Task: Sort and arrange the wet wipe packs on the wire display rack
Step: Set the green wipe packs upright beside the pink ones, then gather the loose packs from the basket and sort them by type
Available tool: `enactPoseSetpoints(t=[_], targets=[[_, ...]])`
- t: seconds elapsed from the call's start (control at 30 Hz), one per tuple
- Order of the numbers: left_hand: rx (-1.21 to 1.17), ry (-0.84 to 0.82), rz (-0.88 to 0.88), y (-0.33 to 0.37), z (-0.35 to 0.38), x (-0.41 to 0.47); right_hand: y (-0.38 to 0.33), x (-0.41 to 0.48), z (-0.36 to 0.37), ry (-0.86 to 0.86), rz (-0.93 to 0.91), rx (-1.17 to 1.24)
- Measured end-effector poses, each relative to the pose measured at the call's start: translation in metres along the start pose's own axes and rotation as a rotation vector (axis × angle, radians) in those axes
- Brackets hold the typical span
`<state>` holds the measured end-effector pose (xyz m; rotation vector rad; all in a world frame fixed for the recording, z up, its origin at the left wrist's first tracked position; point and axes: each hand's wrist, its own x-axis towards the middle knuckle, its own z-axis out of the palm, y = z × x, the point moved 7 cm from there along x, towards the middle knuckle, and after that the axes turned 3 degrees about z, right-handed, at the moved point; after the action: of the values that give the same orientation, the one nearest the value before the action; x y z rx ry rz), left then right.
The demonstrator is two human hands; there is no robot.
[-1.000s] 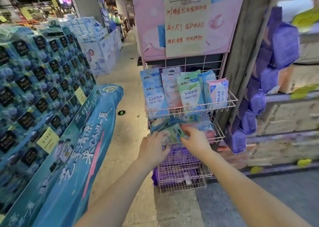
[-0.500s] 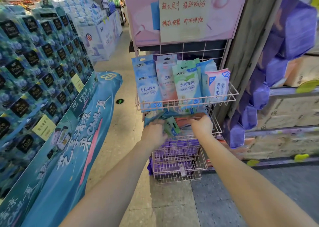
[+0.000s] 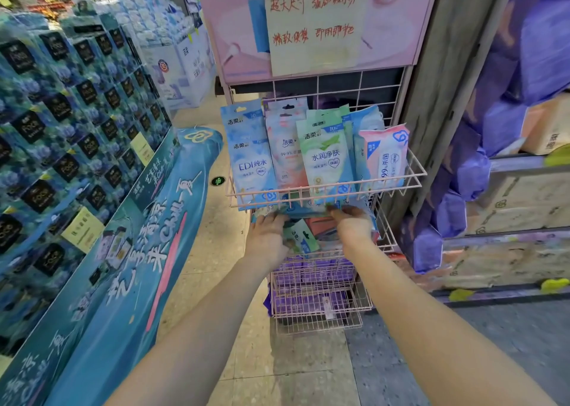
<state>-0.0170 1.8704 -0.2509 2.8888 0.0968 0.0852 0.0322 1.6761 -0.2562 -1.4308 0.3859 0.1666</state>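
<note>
Two arms reach into the middle basket [image 3: 389, 245] of the pink wire rack [image 3: 361, 84].
The left hand [image 3: 266, 236] pinches a green pack [image 3: 301, 238] by its thumb. The right hand [image 3: 351, 225] lies bent-fingered on the loose packs [image 3: 317, 224] beside it (gripping or only pressing, I cannot tell). The top basket [image 3: 415, 171] holds a row of upright packs [image 3: 253, 158].

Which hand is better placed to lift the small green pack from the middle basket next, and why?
Left, probably: the left hand lies against the small green pack, apparently gripping its edge, while the right hand sits apart, fingers on blue packs further in.
</note>
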Motion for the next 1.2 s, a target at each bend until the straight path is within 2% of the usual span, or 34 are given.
enactPoseSetpoints(t=[0.3,0.53,0.8,0.93,1.07,1.2], targets=[[-0.107,0.037,0.019,-0.020,-0.015,-0.003,0.013,-0.002,-0.017,0.003,0.037,0.384],[-0.237,0.011,-0.036,-0.026,-0.018,-0.012,0.021,-0.013,-0.034,-0.075,0.046,0.433],[-0.357,0.136,-0.027,-0.034,-0.021,-0.033,0.037,-0.024,-0.052,-0.031,0.088,0.485],[-0.542,0.268,-0.016,-0.025,-0.039,-0.041,0.046,-0.032,-0.059,-0.023,0.110,0.483],[-0.668,0.108,0.042,0.002,-0.042,-0.038,0.051,-0.042,-0.059,-0.039,0.133,0.502],[-0.780,0.143,-0.017,0.006,-0.040,-0.046,0.048,-0.059,-0.054,-0.079,0.176,0.515]])
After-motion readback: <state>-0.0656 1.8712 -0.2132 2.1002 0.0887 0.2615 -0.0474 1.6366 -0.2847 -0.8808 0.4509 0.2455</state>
